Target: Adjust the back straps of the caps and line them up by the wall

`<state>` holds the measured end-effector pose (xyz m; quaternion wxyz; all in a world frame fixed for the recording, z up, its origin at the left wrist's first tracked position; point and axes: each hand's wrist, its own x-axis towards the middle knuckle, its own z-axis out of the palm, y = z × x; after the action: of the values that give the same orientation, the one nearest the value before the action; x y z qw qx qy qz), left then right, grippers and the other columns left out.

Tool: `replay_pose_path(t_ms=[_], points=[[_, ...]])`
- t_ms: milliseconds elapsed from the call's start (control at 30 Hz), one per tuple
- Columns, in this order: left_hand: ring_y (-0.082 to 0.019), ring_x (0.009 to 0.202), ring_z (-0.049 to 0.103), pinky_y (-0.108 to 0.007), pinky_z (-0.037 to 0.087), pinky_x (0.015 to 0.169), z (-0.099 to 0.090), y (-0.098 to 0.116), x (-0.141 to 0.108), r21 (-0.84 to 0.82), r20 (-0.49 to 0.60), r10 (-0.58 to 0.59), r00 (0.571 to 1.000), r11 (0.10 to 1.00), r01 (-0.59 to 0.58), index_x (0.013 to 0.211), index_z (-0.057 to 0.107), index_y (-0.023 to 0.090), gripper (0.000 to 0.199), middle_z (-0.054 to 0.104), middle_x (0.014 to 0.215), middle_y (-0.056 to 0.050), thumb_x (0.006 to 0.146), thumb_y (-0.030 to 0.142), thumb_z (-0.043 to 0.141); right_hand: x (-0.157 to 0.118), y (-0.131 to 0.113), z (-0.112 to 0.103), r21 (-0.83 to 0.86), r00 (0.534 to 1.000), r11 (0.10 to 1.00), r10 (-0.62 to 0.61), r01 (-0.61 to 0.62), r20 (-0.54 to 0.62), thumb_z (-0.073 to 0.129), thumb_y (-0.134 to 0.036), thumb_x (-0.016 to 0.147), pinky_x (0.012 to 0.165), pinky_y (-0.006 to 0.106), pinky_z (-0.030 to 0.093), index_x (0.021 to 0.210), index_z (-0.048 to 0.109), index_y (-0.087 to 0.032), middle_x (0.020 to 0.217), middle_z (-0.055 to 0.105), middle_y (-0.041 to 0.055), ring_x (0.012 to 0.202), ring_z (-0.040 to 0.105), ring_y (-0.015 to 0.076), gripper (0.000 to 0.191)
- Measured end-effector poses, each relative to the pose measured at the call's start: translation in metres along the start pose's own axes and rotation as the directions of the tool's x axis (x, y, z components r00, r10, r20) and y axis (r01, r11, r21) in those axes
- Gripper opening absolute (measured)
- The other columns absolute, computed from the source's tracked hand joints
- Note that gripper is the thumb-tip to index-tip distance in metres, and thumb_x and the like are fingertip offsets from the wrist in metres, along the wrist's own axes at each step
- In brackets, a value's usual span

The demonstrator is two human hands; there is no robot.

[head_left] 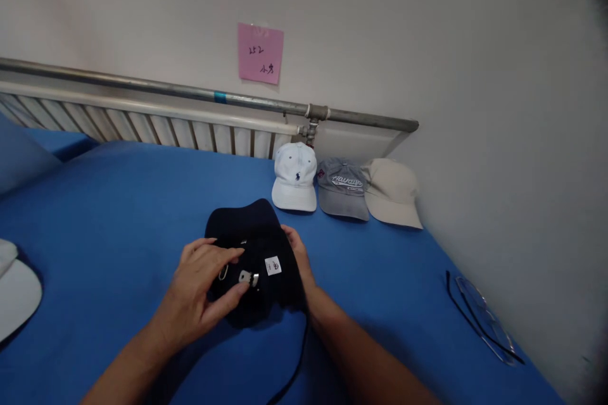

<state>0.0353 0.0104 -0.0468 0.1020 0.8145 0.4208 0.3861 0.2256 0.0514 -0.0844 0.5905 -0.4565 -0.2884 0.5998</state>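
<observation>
Loosely slouched, dark fabric cap (247, 221).

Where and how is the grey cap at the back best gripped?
I'd pinch the grey cap by the front of its brim, coming from the person's side. The brim points that way, its front edge unobstructed, while the white cap and beige cap crowd its sides.

dark cap (244, 218): matt cloth | pipe (166, 87): dull metal | pink note (261, 60): matt paper
</observation>
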Motion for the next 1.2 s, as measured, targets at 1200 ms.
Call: replay_pose_path(t_ms=[1200], points=[[-0.016,0.073,0.051,-0.028,0.036,0.07,-0.027,-0.016,0.006,-0.511,0.437,-0.528,0.728,0.521,0.684,0.076,0.07,0.019,0.016,0.063,0.074,-0.001,0.07,0.034,0.067,0.0,0.001,-0.003,-0.179,0.999,0.984,0.017,-0.009,0.043,0.066,-0.027,0.069,0.061,0.028,0.046,0.104,0.059,-0.025,0.081,0.066,-0.0026,0.066,0.061,0.0152,0.037]])
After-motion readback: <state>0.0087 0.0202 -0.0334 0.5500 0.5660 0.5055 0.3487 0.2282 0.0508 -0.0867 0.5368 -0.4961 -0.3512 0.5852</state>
